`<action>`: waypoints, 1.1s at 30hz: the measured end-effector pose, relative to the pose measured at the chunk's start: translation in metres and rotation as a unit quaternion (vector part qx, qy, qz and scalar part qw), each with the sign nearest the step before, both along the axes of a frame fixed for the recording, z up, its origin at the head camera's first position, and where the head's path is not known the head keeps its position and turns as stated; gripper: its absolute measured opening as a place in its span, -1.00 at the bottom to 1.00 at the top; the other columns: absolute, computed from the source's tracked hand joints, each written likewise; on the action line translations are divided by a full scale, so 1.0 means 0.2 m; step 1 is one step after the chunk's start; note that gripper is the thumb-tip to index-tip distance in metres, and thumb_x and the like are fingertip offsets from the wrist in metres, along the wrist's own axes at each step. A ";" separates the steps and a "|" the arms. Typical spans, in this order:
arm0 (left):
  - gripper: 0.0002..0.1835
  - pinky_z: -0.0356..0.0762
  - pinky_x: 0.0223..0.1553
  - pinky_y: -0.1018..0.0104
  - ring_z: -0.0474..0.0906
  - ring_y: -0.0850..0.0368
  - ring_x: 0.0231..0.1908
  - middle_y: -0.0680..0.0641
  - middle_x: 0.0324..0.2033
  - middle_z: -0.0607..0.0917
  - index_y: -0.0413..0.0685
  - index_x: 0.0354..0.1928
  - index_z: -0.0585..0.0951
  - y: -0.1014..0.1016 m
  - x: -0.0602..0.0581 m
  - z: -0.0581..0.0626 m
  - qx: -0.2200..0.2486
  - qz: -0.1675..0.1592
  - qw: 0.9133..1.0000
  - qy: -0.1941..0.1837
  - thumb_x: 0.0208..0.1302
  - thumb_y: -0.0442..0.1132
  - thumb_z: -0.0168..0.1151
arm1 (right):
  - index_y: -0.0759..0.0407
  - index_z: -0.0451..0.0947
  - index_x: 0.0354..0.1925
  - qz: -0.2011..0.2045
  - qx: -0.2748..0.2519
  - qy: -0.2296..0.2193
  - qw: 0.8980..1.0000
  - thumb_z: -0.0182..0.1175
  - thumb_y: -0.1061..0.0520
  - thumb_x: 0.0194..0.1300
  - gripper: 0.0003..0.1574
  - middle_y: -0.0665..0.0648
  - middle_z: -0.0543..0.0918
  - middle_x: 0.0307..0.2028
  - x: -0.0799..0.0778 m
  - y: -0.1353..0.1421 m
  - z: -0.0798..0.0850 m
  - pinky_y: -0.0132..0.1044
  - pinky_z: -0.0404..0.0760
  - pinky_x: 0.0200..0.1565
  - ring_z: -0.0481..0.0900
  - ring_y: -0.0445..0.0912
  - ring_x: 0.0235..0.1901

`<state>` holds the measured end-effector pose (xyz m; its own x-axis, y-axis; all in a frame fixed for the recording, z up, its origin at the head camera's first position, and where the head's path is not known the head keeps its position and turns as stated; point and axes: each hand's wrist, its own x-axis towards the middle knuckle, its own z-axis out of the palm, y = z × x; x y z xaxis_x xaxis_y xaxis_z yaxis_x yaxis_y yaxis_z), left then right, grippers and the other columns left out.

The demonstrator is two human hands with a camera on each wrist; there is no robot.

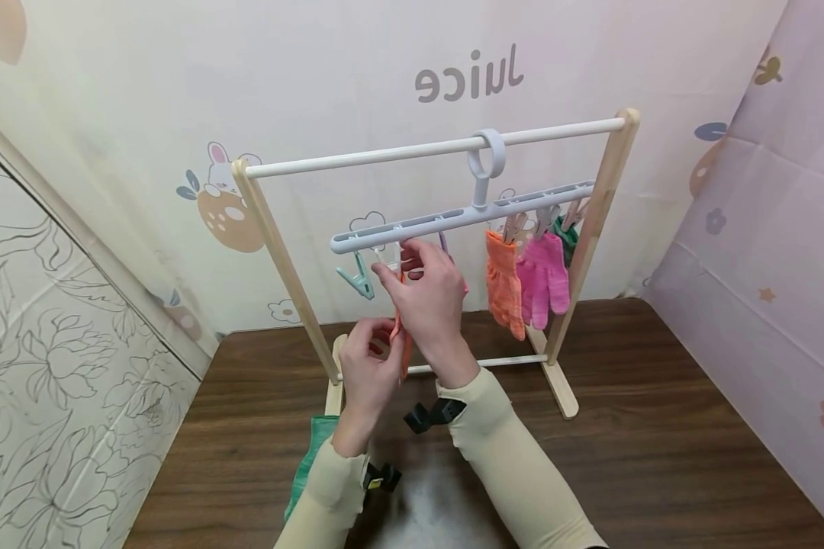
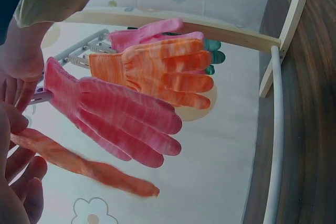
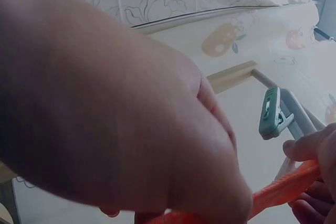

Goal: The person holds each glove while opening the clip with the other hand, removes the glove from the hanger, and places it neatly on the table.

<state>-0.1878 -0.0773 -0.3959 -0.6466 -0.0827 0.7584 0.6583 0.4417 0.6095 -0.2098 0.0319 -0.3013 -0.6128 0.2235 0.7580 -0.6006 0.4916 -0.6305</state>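
Observation:
My left hand pinches an orange knit glove, which hangs edge-on below the fingers in the left wrist view. Just above it, my right hand holds a white clip under the grey hanger bar, its fingers partly hiding the clip. Orange fabric runs up from the left hand to the right fingers in the right wrist view; whether the clip bites on it cannot be seen. A teal clip hangs beside them. Behind the right hand a pink glove hangs from a purple clip.
Further right along the bar hang another orange glove, a pink glove and a green glove. A wooden rack with a white rod carries the hanger. Green fabric lies on the table beside my left sleeve.

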 end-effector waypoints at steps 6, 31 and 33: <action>-0.84 0.58 -0.48 0.25 0.59 0.17 -0.45 0.02 -0.34 0.70 -0.09 -0.22 0.66 -0.01 0.02 0.01 0.015 -0.014 1.000 -0.007 0.23 -0.19 0.40 | 0.24 0.68 -0.17 -0.011 -0.005 0.018 1.000 0.51 0.01 0.12 -0.59 0.12 0.69 -0.33 0.00 0.00 -0.01 -0.23 0.60 -0.26 0.64 -0.10 -0.32; -0.87 0.64 -0.49 0.20 0.61 0.01 -0.40 -0.12 -0.37 0.72 -0.21 -0.26 0.66 -0.06 0.08 0.02 0.065 -0.012 0.998 -0.011 0.17 -0.43 0.42 | 0.25 0.75 -0.18 0.081 -0.098 0.008 0.992 0.52 0.10 0.10 -0.67 0.17 0.71 -0.34 0.01 0.04 -0.01 -0.04 0.69 -0.28 0.65 -0.01 -0.36; -0.86 0.65 -0.49 0.19 0.61 -0.03 -0.38 -0.17 -0.38 0.71 -0.27 -0.26 0.65 -0.05 0.10 0.05 0.069 -0.012 0.997 -0.010 0.15 -0.47 0.41 | 0.26 0.75 -0.19 0.075 -0.101 0.013 0.992 0.53 0.12 0.10 -0.67 0.18 0.72 -0.33 0.01 0.04 -0.01 -0.01 0.68 -0.29 0.66 -0.02 -0.36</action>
<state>-0.1680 -0.0866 -0.3868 -0.6646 -0.1694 0.7278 0.6551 0.3365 0.6765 -0.2080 0.0399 -0.3036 -0.6316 0.2794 0.7232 -0.6752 0.2603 -0.6902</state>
